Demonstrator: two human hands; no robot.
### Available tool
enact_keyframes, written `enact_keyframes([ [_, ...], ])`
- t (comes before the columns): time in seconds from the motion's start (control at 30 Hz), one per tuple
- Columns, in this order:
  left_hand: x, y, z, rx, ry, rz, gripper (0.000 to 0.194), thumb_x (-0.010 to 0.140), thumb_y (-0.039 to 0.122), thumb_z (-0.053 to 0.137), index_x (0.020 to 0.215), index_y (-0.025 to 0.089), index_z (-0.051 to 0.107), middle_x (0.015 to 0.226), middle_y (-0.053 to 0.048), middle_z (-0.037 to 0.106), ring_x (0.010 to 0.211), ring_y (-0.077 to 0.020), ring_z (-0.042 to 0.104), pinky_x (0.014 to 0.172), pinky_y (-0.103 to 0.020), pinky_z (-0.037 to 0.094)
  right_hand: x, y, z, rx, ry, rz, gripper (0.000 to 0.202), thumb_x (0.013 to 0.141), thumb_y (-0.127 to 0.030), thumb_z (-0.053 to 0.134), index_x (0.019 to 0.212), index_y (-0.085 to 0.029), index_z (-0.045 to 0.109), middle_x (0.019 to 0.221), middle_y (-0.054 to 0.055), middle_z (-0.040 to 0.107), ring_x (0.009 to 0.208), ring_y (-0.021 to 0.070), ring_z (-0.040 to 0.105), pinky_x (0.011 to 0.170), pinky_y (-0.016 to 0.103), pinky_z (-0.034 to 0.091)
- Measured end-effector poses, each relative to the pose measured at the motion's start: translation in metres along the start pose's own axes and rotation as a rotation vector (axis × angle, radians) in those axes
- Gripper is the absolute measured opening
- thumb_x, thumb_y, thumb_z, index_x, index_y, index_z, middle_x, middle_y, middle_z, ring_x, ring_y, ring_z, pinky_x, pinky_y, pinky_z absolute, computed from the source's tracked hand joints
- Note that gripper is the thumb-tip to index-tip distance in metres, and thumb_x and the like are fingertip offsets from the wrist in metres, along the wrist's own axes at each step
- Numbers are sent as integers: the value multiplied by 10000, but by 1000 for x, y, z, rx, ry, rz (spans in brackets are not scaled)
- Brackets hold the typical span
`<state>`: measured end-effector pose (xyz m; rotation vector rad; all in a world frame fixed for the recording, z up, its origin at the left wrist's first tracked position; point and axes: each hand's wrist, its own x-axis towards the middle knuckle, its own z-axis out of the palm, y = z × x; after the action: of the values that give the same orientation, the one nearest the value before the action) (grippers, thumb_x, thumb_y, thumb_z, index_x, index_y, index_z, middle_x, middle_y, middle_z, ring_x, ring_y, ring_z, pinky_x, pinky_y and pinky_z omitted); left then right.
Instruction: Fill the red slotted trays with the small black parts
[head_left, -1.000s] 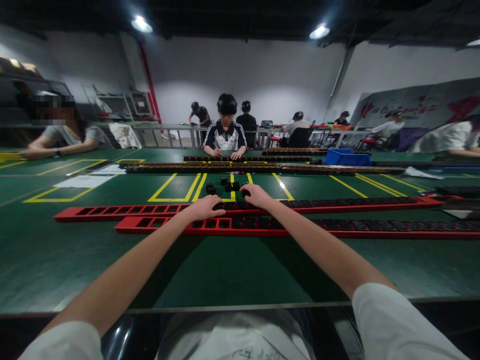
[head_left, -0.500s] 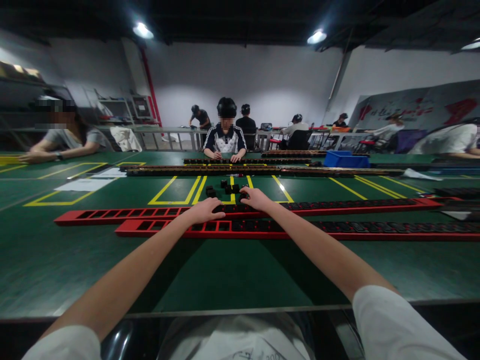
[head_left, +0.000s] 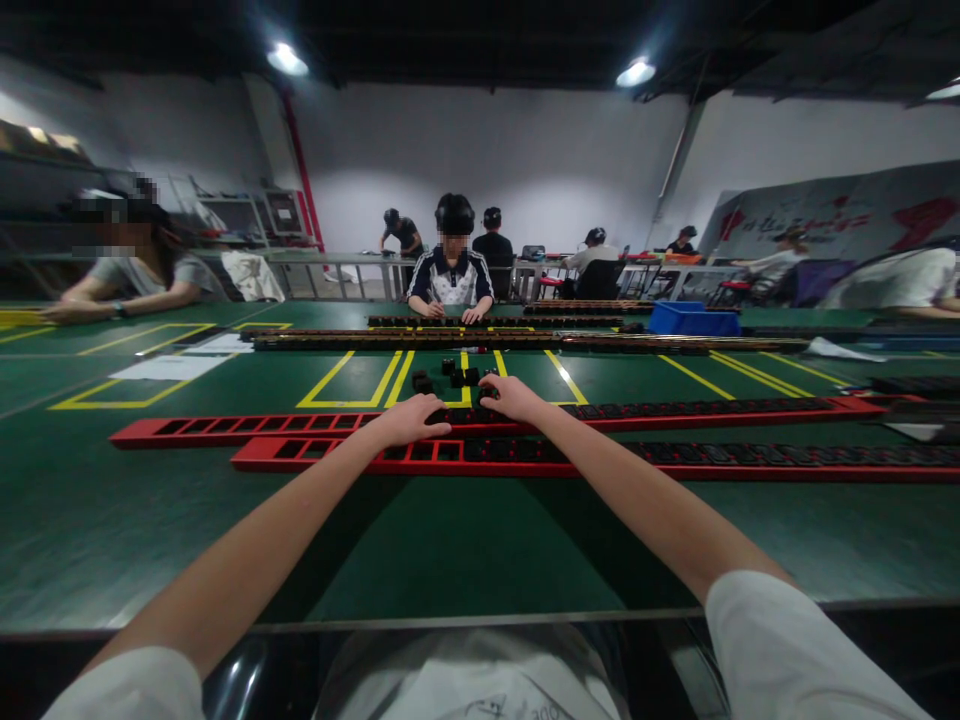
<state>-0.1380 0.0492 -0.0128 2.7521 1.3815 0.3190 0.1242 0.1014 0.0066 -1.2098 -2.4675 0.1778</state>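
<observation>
Two long red slotted frames lie across the green table, the far one (head_left: 142,436) and the near one (head_left: 251,457). Their left slots are unfilled; dark pieces fill those further right. My left hand (head_left: 411,420) rests over the far frame, thumb apart from the fingers, with nothing seen in it. Just beyond the far frame, my right hand (head_left: 510,397) has its fingers curled round a small black block (head_left: 489,392). Several loose black blocks (head_left: 465,377) sit on the table between and beyond my hands.
Long dark strips (head_left: 420,341) cross the table further back, with a blue bin (head_left: 694,318) at back right. White papers (head_left: 169,367) lie at left. A person (head_left: 451,275) sits opposite, another (head_left: 150,270) at far left.
</observation>
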Motion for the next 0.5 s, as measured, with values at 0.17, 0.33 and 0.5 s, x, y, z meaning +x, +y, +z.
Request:
enact_keyframes([
  [0.17,0,-1,0,-3,-6,-2,537,947,591,465,1224,157,616,1185,-126,630,1097,-271,587,952,-366,451,0,1,1,-2,4,-28,379,893,-281,678,1251,-160,644,1154,114,731,988,220,699,880,312,521],
  [0.33,-1,1,-3,8,-15,-38,550,942,593,472,1246,155,607,1229,-131,625,1138,-282,575,973,-375,444,-1,-2,1,-17,22,-43,377,896,-281,673,1252,-162,641,1160,106,731,996,222,696,887,315,517],
  [0.5,-2,1,-2,6,-7,-12,562,949,595,463,1324,188,562,1246,-119,634,1142,-287,585,965,-379,455,-2,-2,-1,-2,0,-56,362,886,-279,679,1229,-165,651,1145,105,737,990,222,703,863,308,527],
])
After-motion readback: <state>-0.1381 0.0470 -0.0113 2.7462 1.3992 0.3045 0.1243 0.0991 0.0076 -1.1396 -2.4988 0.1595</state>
